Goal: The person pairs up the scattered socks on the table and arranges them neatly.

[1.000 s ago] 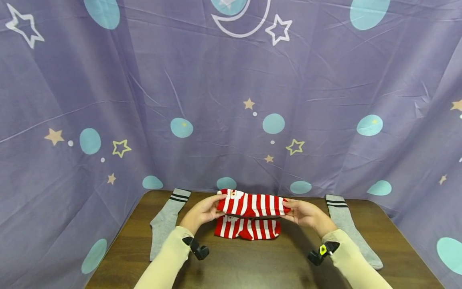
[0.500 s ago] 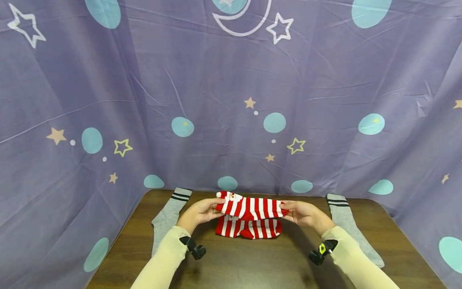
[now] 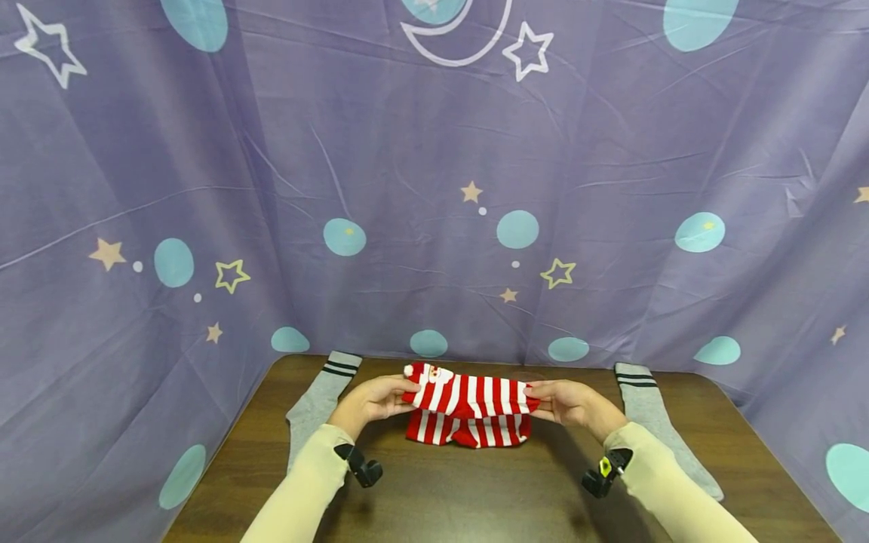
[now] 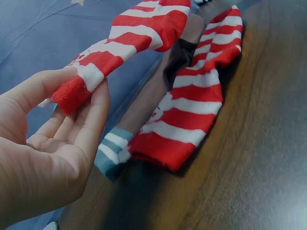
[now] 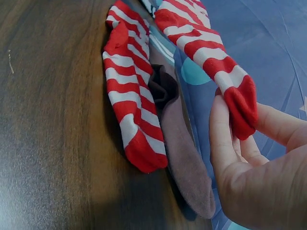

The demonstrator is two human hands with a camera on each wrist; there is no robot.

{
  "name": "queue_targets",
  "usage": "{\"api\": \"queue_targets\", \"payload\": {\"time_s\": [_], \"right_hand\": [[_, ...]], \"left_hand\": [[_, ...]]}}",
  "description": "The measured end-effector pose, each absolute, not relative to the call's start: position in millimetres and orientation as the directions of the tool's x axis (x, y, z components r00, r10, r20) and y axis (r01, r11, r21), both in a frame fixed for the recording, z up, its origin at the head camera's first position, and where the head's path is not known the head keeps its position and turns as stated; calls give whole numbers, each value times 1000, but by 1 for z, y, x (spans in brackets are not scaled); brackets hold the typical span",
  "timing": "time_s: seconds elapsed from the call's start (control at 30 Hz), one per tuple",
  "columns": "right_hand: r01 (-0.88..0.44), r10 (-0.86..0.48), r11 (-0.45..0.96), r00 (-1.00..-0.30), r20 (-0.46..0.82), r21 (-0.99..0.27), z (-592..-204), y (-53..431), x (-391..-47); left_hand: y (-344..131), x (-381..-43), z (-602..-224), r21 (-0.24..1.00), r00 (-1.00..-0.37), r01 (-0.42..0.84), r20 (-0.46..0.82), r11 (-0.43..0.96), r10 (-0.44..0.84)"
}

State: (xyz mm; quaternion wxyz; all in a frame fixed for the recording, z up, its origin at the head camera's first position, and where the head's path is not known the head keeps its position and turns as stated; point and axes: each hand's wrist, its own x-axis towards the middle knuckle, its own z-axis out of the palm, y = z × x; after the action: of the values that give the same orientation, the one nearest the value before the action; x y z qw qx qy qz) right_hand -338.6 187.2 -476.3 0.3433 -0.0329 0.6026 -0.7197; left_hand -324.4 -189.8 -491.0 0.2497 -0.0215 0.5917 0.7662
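Left hand (image 3: pixel 375 400): one, thumb and fingers (image 4: pixel 93 120) pinched together on the cuff of the held sock (image 3: pixel 475 396).
Right hand (image 3: pixel 575 401): one, thumb and fingers pinched on its toe — no gap beyond the cloth.
The held sock: red-and-white striped, in the air above the surface (image 3: pixel 462 490); in the head view it overlaps the far side of the lower striped sock (image 4: pixel 184 110). Long axis crosswise, left to right; cuff to the person's left, toe to the right, heel towards the person.
The lower striped sock: one, matching, lying on the surface, same direction.
Mauve sock (image 5: pixel 187 153): one, just behind the lower striped sock; seen in the wrist views.
Grey socks: two, black-banded, cuffs at the far edge — left one (image 3: pixel 315 403), right one (image 3: pixel 658 426), well apart.
Progress, as judged: striped pair matched in direction, upper one not yet set down; grey socks apparently unpaired.
Printed cloth (image 3: pixel 434 151): behind.
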Motion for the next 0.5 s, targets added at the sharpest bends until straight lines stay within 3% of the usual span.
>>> {"api": "queue_targets", "payload": {"time_s": [0.5], "right_hand": [[442, -495, 33, -772, -399, -896, -483, 185, -336]], "left_hand": [[-192, -320, -498, 890, -859, -450, -407, -78, 309]]}}
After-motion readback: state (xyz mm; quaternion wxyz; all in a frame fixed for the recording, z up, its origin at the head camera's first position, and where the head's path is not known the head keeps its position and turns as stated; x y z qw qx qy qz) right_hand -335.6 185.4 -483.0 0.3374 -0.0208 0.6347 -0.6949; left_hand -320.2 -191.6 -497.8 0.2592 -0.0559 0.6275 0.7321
